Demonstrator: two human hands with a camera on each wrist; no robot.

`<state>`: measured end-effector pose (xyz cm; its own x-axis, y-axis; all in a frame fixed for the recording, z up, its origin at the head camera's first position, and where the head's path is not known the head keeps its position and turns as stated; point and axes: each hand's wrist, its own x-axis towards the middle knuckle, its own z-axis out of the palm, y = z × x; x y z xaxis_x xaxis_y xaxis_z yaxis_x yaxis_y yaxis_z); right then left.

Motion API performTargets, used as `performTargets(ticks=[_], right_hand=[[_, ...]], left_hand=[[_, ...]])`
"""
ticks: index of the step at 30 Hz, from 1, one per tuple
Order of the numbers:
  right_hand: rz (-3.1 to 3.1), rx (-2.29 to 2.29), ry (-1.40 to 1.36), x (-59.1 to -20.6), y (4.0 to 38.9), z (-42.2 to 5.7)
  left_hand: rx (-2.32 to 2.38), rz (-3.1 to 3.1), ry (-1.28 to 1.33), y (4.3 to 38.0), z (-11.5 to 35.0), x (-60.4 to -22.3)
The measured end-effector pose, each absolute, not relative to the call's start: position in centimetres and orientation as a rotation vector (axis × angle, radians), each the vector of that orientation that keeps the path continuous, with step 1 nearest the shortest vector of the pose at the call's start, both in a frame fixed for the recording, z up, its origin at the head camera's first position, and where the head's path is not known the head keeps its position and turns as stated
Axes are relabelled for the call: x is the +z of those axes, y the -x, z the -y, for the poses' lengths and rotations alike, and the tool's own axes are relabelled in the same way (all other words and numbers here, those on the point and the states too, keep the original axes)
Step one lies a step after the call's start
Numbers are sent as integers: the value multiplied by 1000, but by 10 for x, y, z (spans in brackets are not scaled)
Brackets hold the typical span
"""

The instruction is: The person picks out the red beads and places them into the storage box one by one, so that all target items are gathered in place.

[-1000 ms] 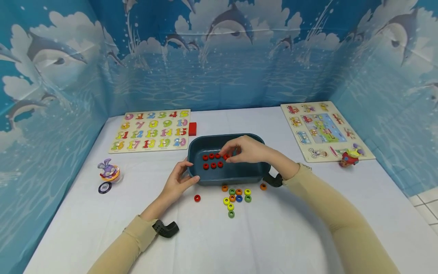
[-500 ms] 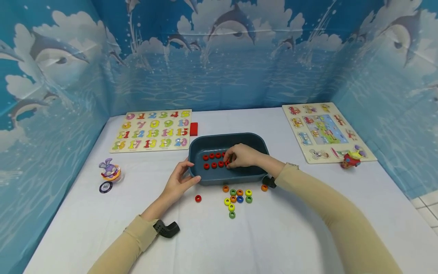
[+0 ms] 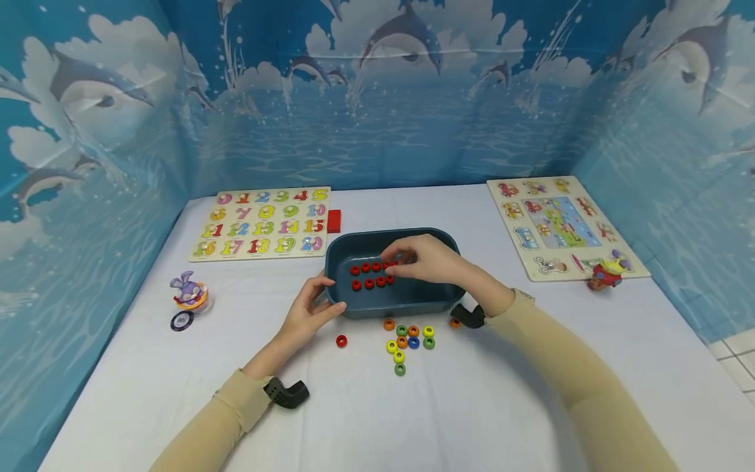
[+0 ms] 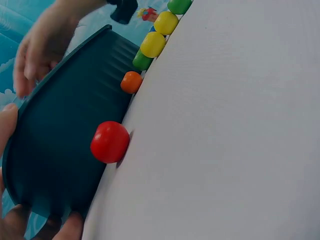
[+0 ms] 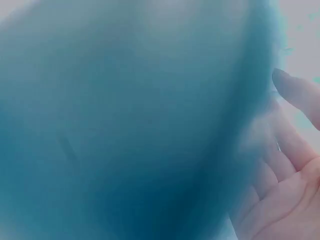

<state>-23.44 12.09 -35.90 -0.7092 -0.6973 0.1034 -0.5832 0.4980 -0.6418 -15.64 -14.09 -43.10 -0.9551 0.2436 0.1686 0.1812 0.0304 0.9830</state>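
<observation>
My left hand [image 3: 307, 311] grips the left end of a dark teal tray [image 3: 407, 305], its thumb at the front rim and its other fingers round the end. In the left wrist view, fingers [image 4: 70, 227] curl against the tray's wall. Inside the tray, red beads [image 3: 369, 284] stand in two rows. Over the right end of these rows is my right hand [image 3: 433, 260], thumb and index finger bent round a red bead, which is partly hidden. In the right wrist view the tray is a blur across the right hand [image 5: 285, 190]. One red bead [image 3: 341, 341] lies outside, front left.
Orange, yellow, green and blue beads [image 3: 399, 356] lie in front of the tray. Behind left are a number puzzle board [image 3: 259, 226] and a red block [image 3: 333, 221]. A picture puzzle board [image 3: 560, 226] and toy figure [image 3: 606, 274] stand right; a purple rabbit toy [image 3: 189, 292] stands left.
My right hand dipped toward the front row, then rose back to the rear row. The front row now shows another red bead at its right end. My left hand stays on the tray.
</observation>
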Motion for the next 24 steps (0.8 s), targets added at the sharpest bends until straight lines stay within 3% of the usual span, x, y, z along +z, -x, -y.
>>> performTargets(ticks=[6, 12, 24], right_hand=[[-2357, -1191, 1248, -352, 186, -99], [-2372, -1065, 1264, -382, 147, -67], [-2559, -860, 1255, -413, 146, -45]], left_hand=[[2101, -2235, -482, 156, 141, -431], [2088, -2246, -572, 155, 140, -432], [2096, -2225, -547, 155, 140, -431]])
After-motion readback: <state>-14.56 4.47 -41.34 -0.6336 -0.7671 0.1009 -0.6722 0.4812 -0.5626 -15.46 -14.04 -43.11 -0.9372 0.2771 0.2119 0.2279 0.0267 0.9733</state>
